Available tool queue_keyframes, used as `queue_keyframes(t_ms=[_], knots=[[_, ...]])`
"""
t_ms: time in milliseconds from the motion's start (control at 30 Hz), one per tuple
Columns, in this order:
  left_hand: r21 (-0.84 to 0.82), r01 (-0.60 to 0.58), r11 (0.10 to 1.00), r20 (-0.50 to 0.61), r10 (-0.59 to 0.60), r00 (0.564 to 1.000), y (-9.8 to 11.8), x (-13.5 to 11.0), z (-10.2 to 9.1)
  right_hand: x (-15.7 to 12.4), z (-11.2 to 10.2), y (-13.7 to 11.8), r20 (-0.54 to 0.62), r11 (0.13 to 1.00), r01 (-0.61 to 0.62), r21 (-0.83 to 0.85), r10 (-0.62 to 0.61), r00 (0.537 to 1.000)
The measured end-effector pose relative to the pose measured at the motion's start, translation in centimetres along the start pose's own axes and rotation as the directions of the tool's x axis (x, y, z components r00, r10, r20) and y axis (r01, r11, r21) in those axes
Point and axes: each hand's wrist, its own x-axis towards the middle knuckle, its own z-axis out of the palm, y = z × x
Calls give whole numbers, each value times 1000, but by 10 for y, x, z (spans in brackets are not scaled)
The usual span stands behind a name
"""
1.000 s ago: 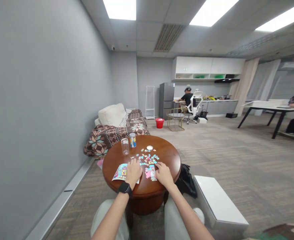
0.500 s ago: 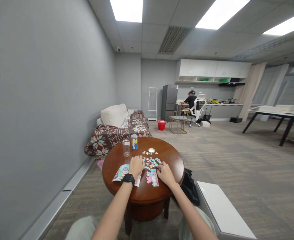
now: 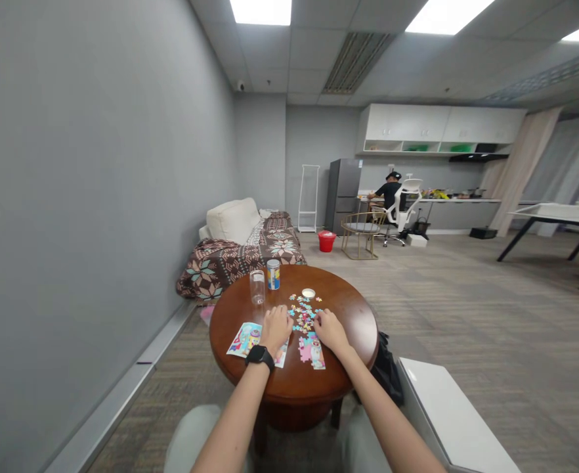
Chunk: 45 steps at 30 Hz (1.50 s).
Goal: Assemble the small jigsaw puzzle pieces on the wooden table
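A loose pile of jigsaw puzzle pieces (image 3: 303, 315) lies on the round brown table (image 3: 346, 295). My left hand (image 3: 276, 328), with a black watch on the wrist, rests at the pile's left edge, fingers curled inward. Under that wrist is a printed picture sheet (image 3: 244, 338), partly covered. At the pile's right side is my right hand (image 3: 331, 330), its fingers bent and drawn together against the pieces. Whatever either hand's fingertips hold is too small to make out. Between my hands, nearer to me, sits a joined puzzle section (image 3: 312, 351), pink and light blue.
A clear jar (image 3: 257, 288), a colourful can (image 3: 273, 274) and a round lid (image 3: 308, 293) stand toward the table's far side. A white box (image 3: 459, 414) and black bag (image 3: 388, 371) are at right. Beyond are a draped sofa (image 3: 240, 256), a red bucket (image 3: 326, 242) and a seated person (image 3: 390, 192).
My right hand has moved from beside the joined section up to the loose pile. My left hand stays by the pile's left edge. The camera view has shifted slightly.
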Motion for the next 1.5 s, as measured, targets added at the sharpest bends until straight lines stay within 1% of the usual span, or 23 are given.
queue_keyframes(t_ms=[133, 267, 367, 467, 600, 767, 867, 1067, 1167, 1300, 1500], knots=[[1, -15, 1000, 6, 15, 1000, 1, -2, 0, -2, 4, 4, -24, 999, 31, 20, -31, 999], [-22, -18, 1000, 19, 18, 1000, 3, -3, -4, -2, 7, 12, -34, 992, 32, 126, -28, 999], [-89, -14, 996, 1, 15, 1000, 4, -4, -5, -1, 8, 17, -16, 972, -1, 234, 5, 1000], [-165, -47, 985, -33, 42, 999, 3, -6, -2, 0, 9, 21, -9, 953, -15, 304, 19, 1000], [-204, -75, 976, -24, 71, 997, 2, -7, 2, 0, 9, 24, -42, 935, 20, 354, -6, 999], [-224, -83, 971, -1, 85, 996, 3, -8, -1, 1, 11, 28, -76, 907, 50, 418, -20, 997], [-250, -95, 964, 2, 99, 995, 4, -9, -5, 1, 14, 29, -67, 900, 75, 429, -51, 996], [-328, -194, 925, 59, 225, 973, 4, -9, -8, 1, 12, 26, -36, 901, 88, 424, -81, 996], [-340, -219, 915, 96, 266, 959, 5, -9, -9, 0, 9, 24, -15, 915, 79, 395, -79, 997], [-337, -222, 915, 102, 270, 957, 5, -9, -7, -1, 6, 22, 13, 930, 58, 363, -67, 998], [-313, -228, 922, 94, 269, 959, 3, -8, -4, 0, 6, 23, 37, 935, 72, 347, -90, 995]])
